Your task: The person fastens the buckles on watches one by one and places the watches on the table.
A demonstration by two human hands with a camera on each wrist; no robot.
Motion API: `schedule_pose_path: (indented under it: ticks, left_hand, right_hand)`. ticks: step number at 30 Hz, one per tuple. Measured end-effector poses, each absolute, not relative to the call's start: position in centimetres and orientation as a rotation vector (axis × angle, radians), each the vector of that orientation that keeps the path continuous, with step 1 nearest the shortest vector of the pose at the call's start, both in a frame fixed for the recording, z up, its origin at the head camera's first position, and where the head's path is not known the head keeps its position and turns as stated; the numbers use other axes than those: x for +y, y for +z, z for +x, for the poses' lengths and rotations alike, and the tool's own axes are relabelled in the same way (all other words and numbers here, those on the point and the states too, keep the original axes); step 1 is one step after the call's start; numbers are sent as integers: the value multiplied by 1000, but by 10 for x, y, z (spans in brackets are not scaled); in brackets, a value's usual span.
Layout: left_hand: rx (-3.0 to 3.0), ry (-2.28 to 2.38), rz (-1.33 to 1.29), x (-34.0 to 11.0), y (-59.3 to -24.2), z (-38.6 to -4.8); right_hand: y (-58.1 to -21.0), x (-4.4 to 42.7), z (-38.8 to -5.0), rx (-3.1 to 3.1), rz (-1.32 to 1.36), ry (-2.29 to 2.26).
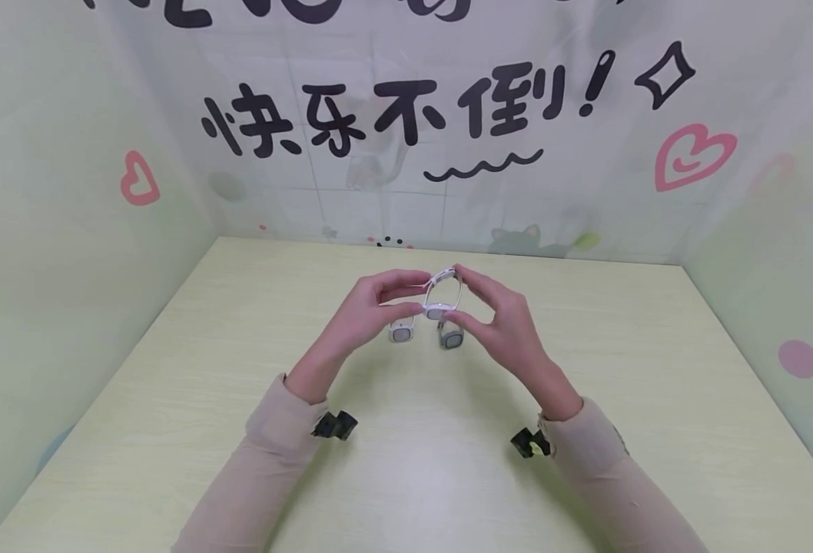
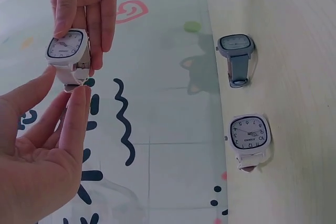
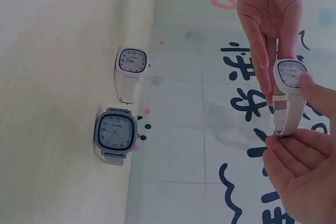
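A white wristwatch [image 1: 437, 312] with a square rounded face is held up above the table, its strap closed into a loop. My left hand [image 1: 372, 311] pinches one side of it, thumb near the case and fingers by the strap. On the other side my right hand [image 1: 503, 319] grips it, thumb on the edge of the case and fingertips at the far end of the strap, as the right wrist view shows. Beyond the hands lie a second white watch [image 2: 250, 132] and a grey watch [image 3: 116, 132], side by side and apart from the held one.
The pale wood-grain table [image 1: 406, 476] is walled in by printed fabric at the back [image 1: 275, 200] and on both sides. Small black clip-like devices sit at the left cuff [image 1: 335, 425] and the right cuff [image 1: 531, 442].
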State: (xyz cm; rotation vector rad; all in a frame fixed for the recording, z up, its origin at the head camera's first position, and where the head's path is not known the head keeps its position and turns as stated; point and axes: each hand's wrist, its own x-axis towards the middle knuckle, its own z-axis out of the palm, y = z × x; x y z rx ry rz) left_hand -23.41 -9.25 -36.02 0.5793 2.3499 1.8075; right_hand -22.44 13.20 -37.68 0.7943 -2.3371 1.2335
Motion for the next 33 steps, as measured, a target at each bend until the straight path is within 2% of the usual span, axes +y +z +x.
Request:
schedule_pose_path:
  ticks: [11,33]
  left_hand:
    - [2479,1685,505,-90,-364,-246]
    - [2615,1509,411,-81,-384,-303]
  right_hand:
    - [-378,131,-239,-2511,729,1258]
    - [-395,127,-299,-2715,667,1302]
